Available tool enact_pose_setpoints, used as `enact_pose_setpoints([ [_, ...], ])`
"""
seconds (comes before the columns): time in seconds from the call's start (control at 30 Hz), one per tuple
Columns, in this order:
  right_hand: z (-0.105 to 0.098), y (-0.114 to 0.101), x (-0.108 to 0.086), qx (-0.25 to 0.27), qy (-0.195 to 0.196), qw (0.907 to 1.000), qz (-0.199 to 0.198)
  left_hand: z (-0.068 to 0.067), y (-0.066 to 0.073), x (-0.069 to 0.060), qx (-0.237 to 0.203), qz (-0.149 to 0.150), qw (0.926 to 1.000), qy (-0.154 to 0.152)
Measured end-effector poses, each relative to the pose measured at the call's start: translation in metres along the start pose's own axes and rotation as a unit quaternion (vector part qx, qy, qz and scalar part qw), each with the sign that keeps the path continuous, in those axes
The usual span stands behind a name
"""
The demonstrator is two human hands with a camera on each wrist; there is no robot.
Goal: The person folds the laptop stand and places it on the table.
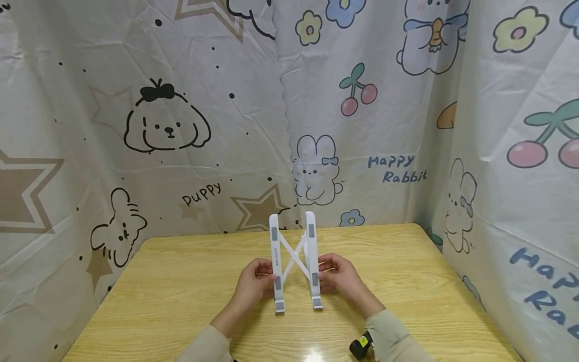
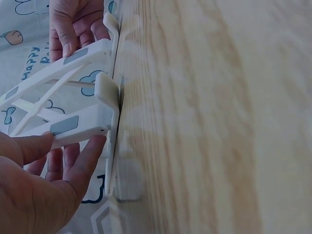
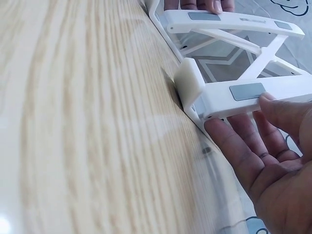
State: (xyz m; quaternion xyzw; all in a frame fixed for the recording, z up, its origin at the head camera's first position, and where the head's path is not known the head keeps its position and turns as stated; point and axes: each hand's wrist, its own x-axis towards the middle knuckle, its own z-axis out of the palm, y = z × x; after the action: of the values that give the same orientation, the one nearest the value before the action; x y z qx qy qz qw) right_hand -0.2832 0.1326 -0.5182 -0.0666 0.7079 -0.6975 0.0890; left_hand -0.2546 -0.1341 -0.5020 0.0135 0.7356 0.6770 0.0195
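Note:
A white folding laptop stand [image 1: 294,257] with grey pads and crossed bars stands unfolded on the wooden table in the head view. Its two long rails slope up toward the back, and short lips turn up at the front ends. My left hand [image 1: 255,279] grips the left rail near its front; in the left wrist view the thumb lies on top beside a grey pad [image 2: 64,125], with fingers beneath. On the other side, my right hand [image 1: 341,275] grips the right rail. The right wrist view shows that thumb at the edge of a grey pad [image 3: 247,91] and fingers underneath.
The wooden table [image 1: 190,281] reaches back to a printed curtain [image 1: 253,125] that also hangs along both sides. A small black device with a yellow-green label [image 1: 360,346] is beside the right sleeve at the table's front.

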Motion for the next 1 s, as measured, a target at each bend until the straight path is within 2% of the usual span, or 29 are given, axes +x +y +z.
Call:
enact_pose_setpoints([
  [0.17, 0.003, 0.0, 0.001, 0.009, -0.001, 1.0, 0.001, 0.002, 0.002, 0.003, -0.001, 0.009, 0.9999, -0.008],
  [0.77, 0.02, 0.0, 0.001, 0.02, 0.007, 0.9998, -0.007, 0.006, 0.002, 0.008, 0.0, 0.004, 0.9999, -0.015],
  [1.0, 0.026, 0.002, 0.004, 0.019, 0.006, 0.9998, -0.008, 0.007, 0.0, 0.012, 0.009, 0.018, 0.9995, -0.026],
])
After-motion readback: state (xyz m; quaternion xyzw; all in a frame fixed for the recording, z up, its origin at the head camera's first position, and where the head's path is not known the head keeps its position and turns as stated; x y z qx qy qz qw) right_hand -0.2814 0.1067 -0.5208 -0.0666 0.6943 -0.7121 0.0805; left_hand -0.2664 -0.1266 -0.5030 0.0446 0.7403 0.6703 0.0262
